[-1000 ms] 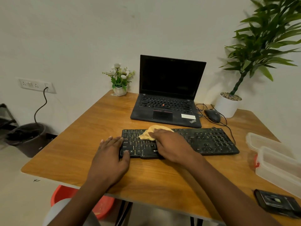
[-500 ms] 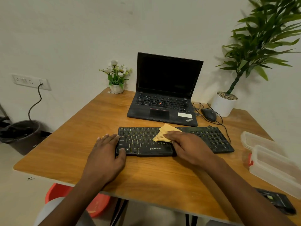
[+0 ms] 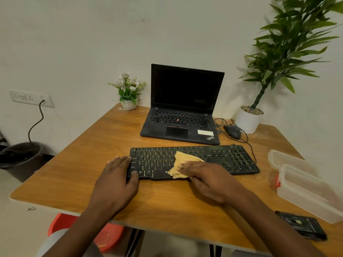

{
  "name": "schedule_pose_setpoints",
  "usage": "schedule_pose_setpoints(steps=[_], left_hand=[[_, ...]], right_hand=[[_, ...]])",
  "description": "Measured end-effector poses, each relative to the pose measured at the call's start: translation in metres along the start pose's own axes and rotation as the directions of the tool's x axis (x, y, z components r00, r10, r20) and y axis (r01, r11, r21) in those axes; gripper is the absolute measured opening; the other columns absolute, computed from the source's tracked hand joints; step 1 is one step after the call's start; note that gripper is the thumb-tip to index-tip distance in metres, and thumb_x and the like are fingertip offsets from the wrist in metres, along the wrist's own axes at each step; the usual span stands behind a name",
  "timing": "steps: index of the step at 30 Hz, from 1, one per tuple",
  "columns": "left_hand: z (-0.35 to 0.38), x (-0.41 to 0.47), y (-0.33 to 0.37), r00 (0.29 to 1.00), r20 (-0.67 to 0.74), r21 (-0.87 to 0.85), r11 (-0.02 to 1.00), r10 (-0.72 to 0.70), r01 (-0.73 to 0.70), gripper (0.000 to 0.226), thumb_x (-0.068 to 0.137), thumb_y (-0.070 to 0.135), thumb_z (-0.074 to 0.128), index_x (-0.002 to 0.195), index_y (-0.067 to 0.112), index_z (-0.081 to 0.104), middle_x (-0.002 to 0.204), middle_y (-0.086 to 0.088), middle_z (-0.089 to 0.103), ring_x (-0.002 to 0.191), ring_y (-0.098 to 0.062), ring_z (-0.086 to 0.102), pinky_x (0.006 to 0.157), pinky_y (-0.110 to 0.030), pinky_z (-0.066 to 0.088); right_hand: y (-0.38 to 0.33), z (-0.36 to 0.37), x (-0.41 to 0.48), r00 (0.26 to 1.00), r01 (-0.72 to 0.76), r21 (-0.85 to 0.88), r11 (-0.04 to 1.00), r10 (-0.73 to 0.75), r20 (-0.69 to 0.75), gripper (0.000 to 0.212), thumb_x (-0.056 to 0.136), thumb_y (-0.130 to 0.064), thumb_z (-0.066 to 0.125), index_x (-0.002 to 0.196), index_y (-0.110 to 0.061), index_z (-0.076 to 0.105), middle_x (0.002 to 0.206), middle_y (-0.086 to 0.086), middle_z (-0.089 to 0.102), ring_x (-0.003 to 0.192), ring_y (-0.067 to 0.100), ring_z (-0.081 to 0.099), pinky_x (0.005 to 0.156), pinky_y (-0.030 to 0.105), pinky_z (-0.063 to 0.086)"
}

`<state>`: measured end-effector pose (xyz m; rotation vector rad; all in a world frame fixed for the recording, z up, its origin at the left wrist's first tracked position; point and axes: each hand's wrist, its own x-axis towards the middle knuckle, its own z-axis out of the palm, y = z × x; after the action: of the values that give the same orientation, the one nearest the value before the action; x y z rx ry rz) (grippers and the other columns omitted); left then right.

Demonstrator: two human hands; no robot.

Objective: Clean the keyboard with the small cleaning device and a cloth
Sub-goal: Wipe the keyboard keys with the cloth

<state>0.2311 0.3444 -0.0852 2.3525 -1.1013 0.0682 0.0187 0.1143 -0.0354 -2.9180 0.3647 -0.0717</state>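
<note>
My left hand (image 3: 118,175) rests flat, fingers straight, on the left end of the keyboard (image 3: 222,158). My right hand (image 3: 207,179) reaches in from the near right corner of the surface (image 3: 92,164) and presses the yellow cloth (image 3: 182,164) onto the middle keys with extended fingers. The keyboard lies mid-surface, parallel to the near edge. Against the earlier frame, the cloth sits closer to the keyboard's near rim.
</note>
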Motion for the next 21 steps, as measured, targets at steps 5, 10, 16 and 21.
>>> schedule_pose_setpoints(steps=[5, 10, 16, 21], left_hand=[[0.002, -0.002, 0.006, 0.984, -0.048, 0.134, 0.977, 0.172, -0.164, 0.069, 0.101, 0.047, 0.029, 0.161, 0.015, 0.04, 0.173, -0.007, 0.029, 0.164, -0.02, 0.011, 0.134, -0.046, 0.007], [0.02, 0.006, 0.044, 0.955, 0.042, 0.117, 0.948, 0.292, -0.295, 0.068, 0.104, 0.051, 0.024, 0.165, 0.023, 0.034, 0.175, 0.001, 0.024, 0.164, -0.013, 0.006, 0.134, -0.038, -0.001], [0.04, 0.017, 0.065, 0.961, 0.105, 0.127, 0.956, 0.254, -0.266, 0.074, 0.104, 0.059, 0.01, 0.168, 0.024, 0.024, 0.176, 0.003, 0.022, 0.163, -0.013, 0.011, 0.134, -0.039, 0.003], [0.042, 0.017, 0.066, 0.965, 0.108, 0.129, 0.959, 0.24, -0.253, 0.071, 0.107, 0.058, 0.012, 0.168, 0.024, 0.023, 0.176, 0.003, 0.021, 0.163, -0.012, 0.011, 0.134, -0.037, 0.004]], right_hand=[[0.022, -0.009, -0.001, 0.979, -0.181, -0.017, 0.983, 0.178, -0.094, 0.046, 0.111, -0.027, 0.048, 0.157, -0.033, 0.049, 0.162, -0.013, 0.049, 0.151, 0.007, 0.042, 0.126, 0.036, 0.034], [-0.006, 0.003, 0.02, 0.986, -0.133, 0.017, 0.991, 0.134, -0.102, 0.049, 0.111, -0.027, 0.045, 0.16, -0.032, 0.045, 0.168, -0.009, 0.043, 0.157, 0.011, 0.034, 0.13, 0.039, 0.029], [-0.004, 0.002, 0.005, 0.999, -0.019, -0.05, 0.999, 0.017, -0.03, 0.051, 0.111, -0.029, 0.042, 0.161, -0.033, 0.042, 0.169, -0.011, 0.041, 0.158, 0.007, 0.03, 0.129, 0.037, 0.027], [0.029, -0.01, 0.001, 0.957, -0.259, -0.036, 0.965, 0.252, -0.143, 0.047, 0.111, -0.031, 0.045, 0.158, -0.035, 0.046, 0.164, -0.008, 0.048, 0.151, 0.012, 0.043, 0.124, 0.038, 0.035]])
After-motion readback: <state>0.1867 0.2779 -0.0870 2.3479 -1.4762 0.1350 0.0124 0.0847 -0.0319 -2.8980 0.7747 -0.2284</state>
